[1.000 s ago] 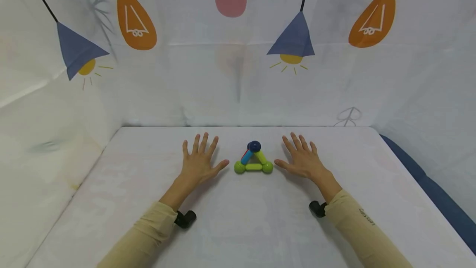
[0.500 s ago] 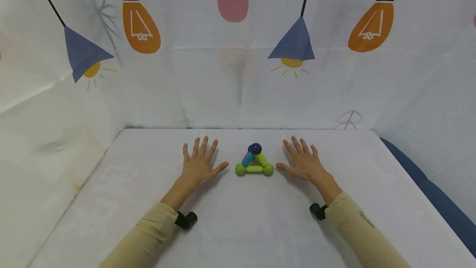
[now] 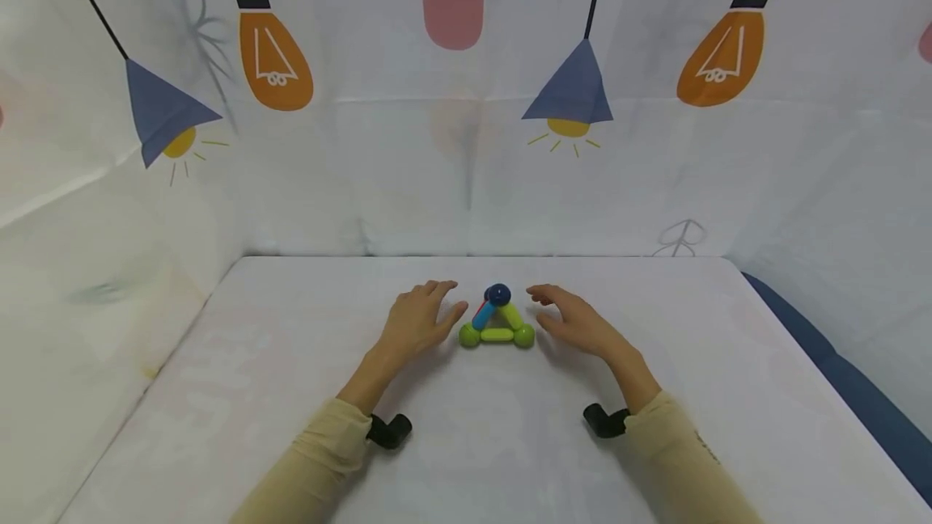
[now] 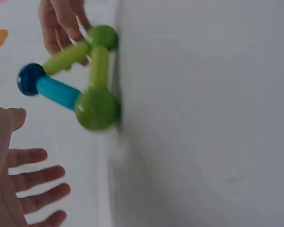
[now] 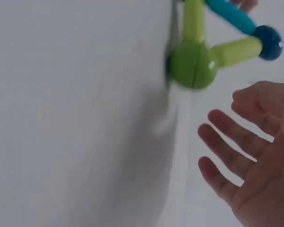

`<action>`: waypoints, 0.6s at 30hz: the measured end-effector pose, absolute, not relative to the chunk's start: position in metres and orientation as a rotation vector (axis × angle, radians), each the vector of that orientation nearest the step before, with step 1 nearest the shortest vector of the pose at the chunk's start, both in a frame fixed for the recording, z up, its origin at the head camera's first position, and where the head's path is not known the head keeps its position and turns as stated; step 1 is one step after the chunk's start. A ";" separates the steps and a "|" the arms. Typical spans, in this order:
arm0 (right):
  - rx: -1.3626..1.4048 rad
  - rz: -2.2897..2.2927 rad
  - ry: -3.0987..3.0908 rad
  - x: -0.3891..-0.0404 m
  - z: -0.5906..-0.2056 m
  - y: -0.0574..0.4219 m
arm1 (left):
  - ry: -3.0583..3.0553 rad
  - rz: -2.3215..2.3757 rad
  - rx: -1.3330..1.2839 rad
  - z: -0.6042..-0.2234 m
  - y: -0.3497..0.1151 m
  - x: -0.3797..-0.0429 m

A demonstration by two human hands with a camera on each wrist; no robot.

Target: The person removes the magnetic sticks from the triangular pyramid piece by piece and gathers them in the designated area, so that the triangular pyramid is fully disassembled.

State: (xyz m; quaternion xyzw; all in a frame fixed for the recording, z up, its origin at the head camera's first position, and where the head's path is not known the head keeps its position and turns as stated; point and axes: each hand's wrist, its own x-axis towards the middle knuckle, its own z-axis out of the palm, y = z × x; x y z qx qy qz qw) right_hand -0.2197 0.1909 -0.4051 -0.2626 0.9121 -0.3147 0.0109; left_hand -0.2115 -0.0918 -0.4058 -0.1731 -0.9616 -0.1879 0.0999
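A small frame of balls and rods (image 3: 497, 335) stands on the white table between the two hands. Two green balls (image 4: 97, 109) form its front corners, joined by a yellow-green rod. A blue rod (image 4: 59, 92) and another yellow-green rod (image 5: 236, 51) slope up to a dark blue ball (image 3: 498, 294). A bit of red shows behind the blue rod. On the frame's left the left hand (image 3: 417, 320) hovers with spread, relaxed fingers, holding nothing. The right hand (image 3: 577, 323) mirrors it on the right, fingers loosely bent, thumb toward the near green ball, also apart from the frame.
The white table (image 3: 480, 451) ends at a white cloth backdrop (image 3: 408, 168) printed with lamps and bulbs. Dark blue fabric (image 3: 823, 346) lies along the table's right side. A black wrist camera (image 3: 390, 432) sits on the left wrist, another camera (image 3: 604, 420) on the right.
Both hands have turned from palms down, fingers spread forward, to palms facing inward, and moved closer to the ball-and-rod frame. The frame stays in place on the table.
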 end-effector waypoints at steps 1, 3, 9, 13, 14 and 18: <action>-0.831 -1.059 2.811 -0.219 -0.405 0.186 | -2.816 -0.633 -0.546 -0.404 -0.087 -0.212; -0.855 -1.185 2.770 -0.216 -0.405 0.177 | -2.764 -0.773 -0.620 -0.401 -0.076 -0.214; -0.856 -1.382 2.817 -0.213 -0.414 0.152 | -2.662 -0.995 -0.836 -0.400 -0.052 -0.219; -0.827 -1.383 2.919 -0.215 -0.417 0.142 | -2.615 -1.023 -0.850 -0.402 -0.047 -0.219; -0.816 -1.381 2.936 -0.215 -0.418 0.141 | -2.612 -1.023 -0.841 -0.402 -0.047 -0.219; -0.793 -1.366 2.965 -0.216 -0.416 0.140 | -2.599 -1.046 -0.832 -0.403 -0.049 -0.222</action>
